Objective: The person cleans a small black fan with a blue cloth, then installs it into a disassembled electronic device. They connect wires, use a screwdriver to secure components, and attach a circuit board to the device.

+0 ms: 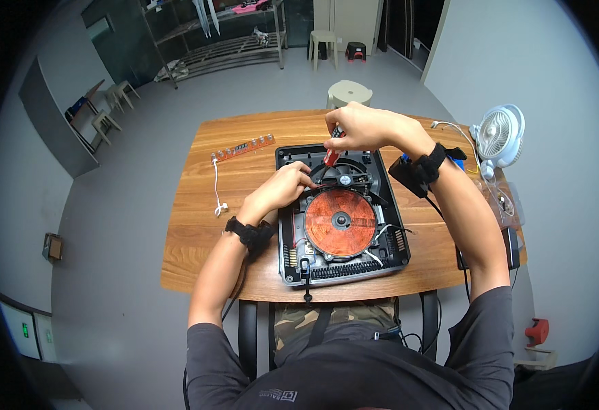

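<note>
1. Dark shirt (354, 372) fills six o'clock.
2. Open black housing (389, 208) sits on the counter (183, 212), its fan (345, 180) toward twelve.
3. Right hand (359, 130) grips a red tool (331, 156); left hand (282, 186) curls at the fan's nine o'clock, its hold unclear.
4. Screwdriving seems underway; next calls for steady pressure.

Pale walls (518, 61) border a grey floor (129, 225).

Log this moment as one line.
left hand: over black rectangular plastic housing, near round copper-coloured coil | right hand: holding red-and-black screwdriver-like tool, angled down over housing
</note>
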The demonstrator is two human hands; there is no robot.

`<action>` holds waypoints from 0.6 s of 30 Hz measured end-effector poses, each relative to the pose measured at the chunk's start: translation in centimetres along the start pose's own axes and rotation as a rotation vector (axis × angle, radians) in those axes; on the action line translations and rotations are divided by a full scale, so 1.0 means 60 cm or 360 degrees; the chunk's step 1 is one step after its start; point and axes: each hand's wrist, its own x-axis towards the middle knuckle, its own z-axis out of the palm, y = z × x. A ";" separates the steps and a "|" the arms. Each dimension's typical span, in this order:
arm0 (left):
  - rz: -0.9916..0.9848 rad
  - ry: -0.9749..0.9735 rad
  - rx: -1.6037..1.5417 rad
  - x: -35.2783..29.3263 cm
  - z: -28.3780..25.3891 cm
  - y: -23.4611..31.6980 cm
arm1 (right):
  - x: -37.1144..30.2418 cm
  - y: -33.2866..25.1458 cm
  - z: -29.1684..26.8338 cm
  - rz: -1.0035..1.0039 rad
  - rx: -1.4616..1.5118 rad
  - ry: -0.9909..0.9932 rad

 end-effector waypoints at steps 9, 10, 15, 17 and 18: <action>0.0001 0.0062 0.0001 -0.002 0.002 0.006 | 0.001 -0.017 -0.005 -0.0026 -0.0014 0.0000; -0.0007 0.0060 -0.0004 -0.002 0.003 0.006 | 0.002 -0.017 -0.002 -0.0062 -0.0032 0.0024; -0.0072 -0.0024 -0.0006 0.000 -0.001 0.011 | 0.015 -0.022 0.003 -0.0144 -0.0099 0.0018; -0.0050 -0.0024 0.0007 0.004 0.001 0.009 | 0.016 -0.027 0.003 -0.0085 -0.0063 -0.0055; -0.0045 -0.0024 0.0022 0.003 0.000 0.008 | 0.020 -0.029 0.004 -0.0064 -0.0041 -0.0086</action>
